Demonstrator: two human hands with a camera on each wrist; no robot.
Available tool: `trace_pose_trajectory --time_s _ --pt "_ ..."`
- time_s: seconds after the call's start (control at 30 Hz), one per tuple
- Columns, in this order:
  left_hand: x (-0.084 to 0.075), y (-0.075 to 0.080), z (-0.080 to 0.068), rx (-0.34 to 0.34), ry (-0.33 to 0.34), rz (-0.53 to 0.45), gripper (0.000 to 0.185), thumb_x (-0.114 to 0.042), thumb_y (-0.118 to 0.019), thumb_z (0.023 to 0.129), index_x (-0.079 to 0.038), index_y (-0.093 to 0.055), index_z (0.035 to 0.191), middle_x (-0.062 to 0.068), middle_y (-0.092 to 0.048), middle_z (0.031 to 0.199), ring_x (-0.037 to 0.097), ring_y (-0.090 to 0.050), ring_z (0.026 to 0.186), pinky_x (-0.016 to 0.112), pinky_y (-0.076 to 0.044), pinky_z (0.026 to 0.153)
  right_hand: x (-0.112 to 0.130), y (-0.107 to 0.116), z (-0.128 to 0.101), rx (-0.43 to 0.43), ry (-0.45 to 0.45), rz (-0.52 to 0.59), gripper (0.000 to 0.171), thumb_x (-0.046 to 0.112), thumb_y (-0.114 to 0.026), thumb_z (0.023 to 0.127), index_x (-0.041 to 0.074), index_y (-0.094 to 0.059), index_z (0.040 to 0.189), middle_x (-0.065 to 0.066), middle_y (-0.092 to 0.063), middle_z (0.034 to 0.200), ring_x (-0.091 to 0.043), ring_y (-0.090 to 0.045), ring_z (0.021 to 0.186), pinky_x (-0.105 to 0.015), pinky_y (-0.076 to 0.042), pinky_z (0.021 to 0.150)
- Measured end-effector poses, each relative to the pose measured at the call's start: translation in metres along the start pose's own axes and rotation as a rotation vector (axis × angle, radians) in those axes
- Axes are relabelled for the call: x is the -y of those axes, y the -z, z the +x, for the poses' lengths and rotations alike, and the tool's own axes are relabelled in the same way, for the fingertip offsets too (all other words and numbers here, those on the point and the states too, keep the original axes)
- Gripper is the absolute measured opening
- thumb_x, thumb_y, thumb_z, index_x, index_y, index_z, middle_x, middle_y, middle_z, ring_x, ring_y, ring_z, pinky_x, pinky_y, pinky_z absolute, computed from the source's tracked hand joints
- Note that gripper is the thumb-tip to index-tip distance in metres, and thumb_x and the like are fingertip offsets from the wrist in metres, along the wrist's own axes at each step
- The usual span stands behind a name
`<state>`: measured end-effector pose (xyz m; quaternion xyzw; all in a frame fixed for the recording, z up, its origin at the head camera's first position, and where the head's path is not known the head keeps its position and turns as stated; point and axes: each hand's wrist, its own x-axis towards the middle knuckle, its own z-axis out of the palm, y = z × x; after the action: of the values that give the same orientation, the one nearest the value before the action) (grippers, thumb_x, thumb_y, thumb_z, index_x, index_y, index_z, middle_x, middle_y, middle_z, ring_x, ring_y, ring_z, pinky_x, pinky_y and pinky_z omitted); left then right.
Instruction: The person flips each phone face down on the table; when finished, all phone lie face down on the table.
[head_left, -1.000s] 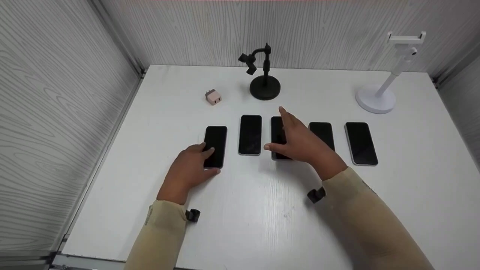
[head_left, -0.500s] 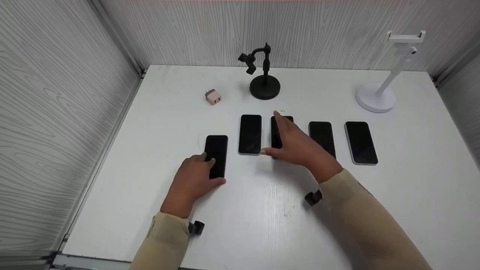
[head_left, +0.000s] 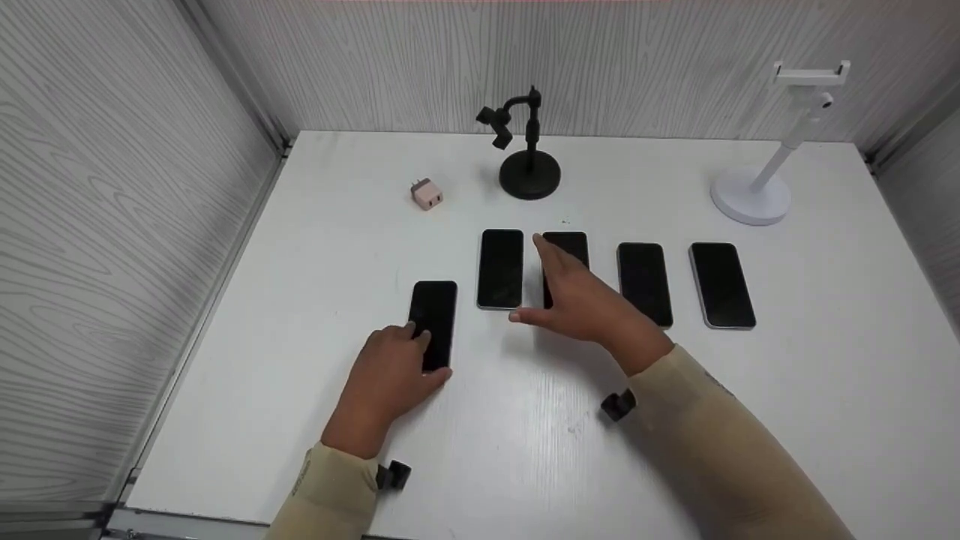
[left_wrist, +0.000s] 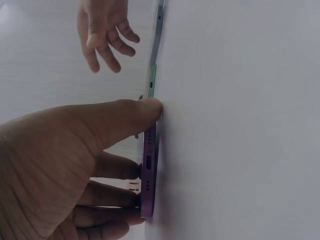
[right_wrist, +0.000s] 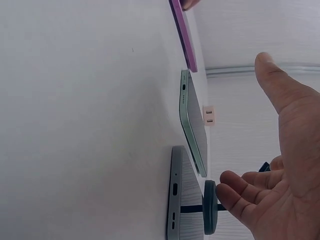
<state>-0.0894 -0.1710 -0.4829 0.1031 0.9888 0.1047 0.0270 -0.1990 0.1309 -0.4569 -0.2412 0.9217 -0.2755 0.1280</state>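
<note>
A row of black-screened smartphones lies on the white table. My left hand point(head_left: 394, 375) grips the leftmost smartphone point(head_left: 435, 315), with its thumb at the near right corner and its fingers over the screen and left side. That phone's purple edge point(left_wrist: 148, 170) faces the left wrist camera. Above the third smartphone point(head_left: 568, 246) hovers my right hand point(head_left: 581, 300), fingers and thumb spread and holding nothing; it covers part of that phone. Between the hands lies a second smartphone point(head_left: 500, 270) with a pale green edge point(right_wrist: 187, 115).
Two more smartphones, a fourth point(head_left: 645, 283) and a fifth point(head_left: 722, 285), lie to the right. Behind the row stand a pink charger plug point(head_left: 427, 194), a black phone stand point(head_left: 530, 174) and a white phone stand point(head_left: 752, 196). Grey wood-grain panels point(head_left: 360, 67) enclose the table.
My left hand has drawn the leftmost smartphone toward me across the table. My right hand has drifted left and slightly nearer, uncovering more of the fourth phone.
</note>
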Motion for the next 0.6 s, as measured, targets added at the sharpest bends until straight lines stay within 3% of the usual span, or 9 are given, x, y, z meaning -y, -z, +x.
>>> trace_pose_trajectory --time_s 0.3,0.6 --pt "-0.001 -0.004 -0.011 -0.102 -0.045 -0.011 0.060 -0.041 -0.081 0.094 0.006 -0.075 0.131 0.026 -0.076 0.129 0.043 -0.072 0.121 0.053 -0.056 0.109 0.009 -0.016 -0.003 0.034 0.047 0.017 0.124 0.074 -0.072 0.093 0.016 -0.003 0.177 -0.017 -0.021 0.181 -0.037 -0.027 0.166 -0.054 -0.030 0.133" --pt "-0.002 -0.006 -0.020 -0.148 -0.079 -0.047 0.064 -0.042 -0.080 0.094 0.007 -0.073 0.134 0.023 -0.078 0.127 0.039 -0.076 0.115 0.053 -0.059 0.103 0.019 -0.033 -0.004 0.076 0.071 0.013 0.115 0.071 -0.071 0.096 0.023 -0.008 0.178 -0.011 -0.025 0.181 -0.034 -0.028 0.166 -0.052 -0.031 0.133"
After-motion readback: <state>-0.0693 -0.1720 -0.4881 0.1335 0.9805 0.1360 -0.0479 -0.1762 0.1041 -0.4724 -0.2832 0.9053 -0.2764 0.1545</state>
